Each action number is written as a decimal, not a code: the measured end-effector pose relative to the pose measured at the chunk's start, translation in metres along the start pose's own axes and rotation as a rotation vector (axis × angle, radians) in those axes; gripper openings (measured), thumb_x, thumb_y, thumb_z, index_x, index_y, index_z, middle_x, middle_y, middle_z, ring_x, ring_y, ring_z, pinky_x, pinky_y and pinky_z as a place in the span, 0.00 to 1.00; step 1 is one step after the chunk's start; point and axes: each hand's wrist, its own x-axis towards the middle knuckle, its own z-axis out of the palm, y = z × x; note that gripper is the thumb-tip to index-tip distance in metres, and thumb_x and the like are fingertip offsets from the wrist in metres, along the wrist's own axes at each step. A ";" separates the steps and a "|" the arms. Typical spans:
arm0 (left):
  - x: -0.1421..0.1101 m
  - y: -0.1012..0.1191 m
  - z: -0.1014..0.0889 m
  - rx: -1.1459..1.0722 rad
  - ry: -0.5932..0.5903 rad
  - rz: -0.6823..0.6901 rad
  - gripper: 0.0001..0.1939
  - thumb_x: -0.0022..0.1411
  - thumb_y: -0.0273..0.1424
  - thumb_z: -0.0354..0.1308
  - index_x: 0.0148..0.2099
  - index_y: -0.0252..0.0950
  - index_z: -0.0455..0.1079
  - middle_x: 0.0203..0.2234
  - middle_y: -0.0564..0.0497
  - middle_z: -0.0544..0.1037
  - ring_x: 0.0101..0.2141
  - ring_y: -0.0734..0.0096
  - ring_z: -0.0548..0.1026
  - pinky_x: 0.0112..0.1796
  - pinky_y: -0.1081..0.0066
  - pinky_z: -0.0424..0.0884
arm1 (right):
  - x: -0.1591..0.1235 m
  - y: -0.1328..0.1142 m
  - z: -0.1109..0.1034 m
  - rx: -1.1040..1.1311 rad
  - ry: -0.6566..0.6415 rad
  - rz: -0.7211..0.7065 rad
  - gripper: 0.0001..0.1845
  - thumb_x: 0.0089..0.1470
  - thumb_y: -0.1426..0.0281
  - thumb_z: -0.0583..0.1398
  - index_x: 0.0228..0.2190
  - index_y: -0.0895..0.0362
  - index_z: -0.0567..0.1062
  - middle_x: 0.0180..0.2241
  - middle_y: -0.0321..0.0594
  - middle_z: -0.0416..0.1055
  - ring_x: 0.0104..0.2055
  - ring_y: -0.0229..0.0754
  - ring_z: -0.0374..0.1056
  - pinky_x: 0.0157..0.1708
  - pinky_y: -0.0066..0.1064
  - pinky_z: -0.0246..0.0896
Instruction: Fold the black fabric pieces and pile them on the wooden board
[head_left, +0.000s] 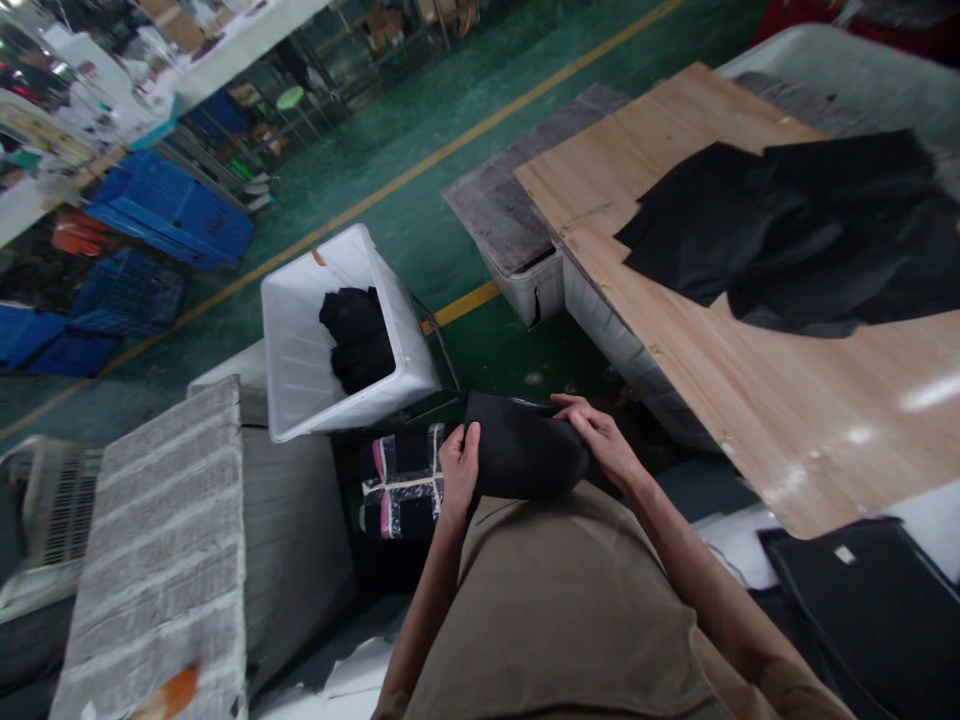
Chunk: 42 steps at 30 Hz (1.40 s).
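A piece of black fabric (529,450) is stretched between my two hands, just in front of my body. My left hand (459,465) pinches its left edge, with the thumb lying on top. At the upper right edge, my right hand (596,435) has its thumb and fingers closed on the cloth. The fingertips behind the fabric are hidden. Left of my left hand lies a wrapped bundle (405,485) with dark contents, clear plastic, pink strips and a pale tie. More black pieces (780,230) are spread over the wooden board (600,160) at the right.
A white plastic bin (296,400) holding black cloth stands ahead to the left. A grey covered box (165,540) is at the near left. Blue crates (172,205) sit under a long worktable (232,60). A yellow line (480,130) crosses the green floor.
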 end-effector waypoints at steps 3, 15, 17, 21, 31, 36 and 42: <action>0.002 -0.003 -0.001 -0.012 0.012 -0.004 0.22 0.64 0.45 0.53 0.24 0.36 0.60 0.20 0.57 0.60 0.24 0.75 0.58 0.28 0.74 0.56 | -0.001 -0.003 -0.001 0.053 -0.043 0.008 0.26 0.62 0.49 0.53 0.27 0.54 0.78 0.55 0.43 0.70 0.55 0.51 0.66 0.56 0.42 0.55; 0.000 -0.006 0.000 -0.022 -0.005 0.008 0.21 0.65 0.42 0.53 0.24 0.35 0.59 0.21 0.57 0.59 0.25 0.76 0.57 0.28 0.74 0.56 | 0.002 0.003 0.004 0.184 0.205 0.115 0.17 0.45 0.60 0.70 0.23 0.55 0.69 0.41 0.41 0.75 0.45 0.47 0.69 0.43 0.34 0.60; 0.001 -0.006 -0.001 -0.056 -0.025 -0.019 0.20 0.65 0.42 0.54 0.25 0.35 0.60 0.21 0.57 0.59 0.25 0.76 0.58 0.28 0.75 0.56 | 0.002 0.002 0.006 0.177 0.234 0.103 0.17 0.45 0.60 0.70 0.23 0.55 0.68 0.39 0.41 0.75 0.43 0.46 0.69 0.41 0.33 0.60; 0.008 -0.001 -0.006 -0.110 -0.154 -0.085 0.16 0.63 0.42 0.56 0.30 0.35 0.68 0.24 0.56 0.67 0.27 0.75 0.63 0.29 0.76 0.60 | 0.001 -0.002 0.007 0.158 0.245 0.096 0.18 0.45 0.61 0.69 0.23 0.55 0.67 0.37 0.40 0.74 0.40 0.44 0.68 0.38 0.32 0.59; 0.019 0.008 -0.005 -0.124 -0.082 -0.092 0.18 0.60 0.44 0.58 0.28 0.35 0.69 0.23 0.54 0.70 0.28 0.72 0.67 0.32 0.74 0.64 | -0.004 0.002 0.004 0.030 0.201 0.069 0.19 0.45 0.59 0.69 0.21 0.55 0.66 0.36 0.39 0.73 0.37 0.43 0.67 0.36 0.32 0.59; 0.011 0.006 -0.006 -0.156 -0.074 -0.112 0.18 0.61 0.44 0.58 0.28 0.35 0.69 0.23 0.55 0.69 0.28 0.72 0.67 0.32 0.74 0.64 | -0.007 -0.006 -0.007 0.046 0.118 0.080 0.17 0.46 0.57 0.69 0.24 0.55 0.70 0.37 0.40 0.73 0.41 0.45 0.67 0.40 0.34 0.60; 0.009 0.001 -0.007 -0.181 -0.054 -0.085 0.17 0.62 0.44 0.57 0.29 0.35 0.68 0.24 0.55 0.68 0.28 0.72 0.66 0.32 0.74 0.64 | -0.004 -0.011 -0.007 0.046 0.109 0.079 0.19 0.46 0.55 0.68 0.24 0.54 0.68 0.35 0.40 0.72 0.43 0.46 0.68 0.43 0.35 0.61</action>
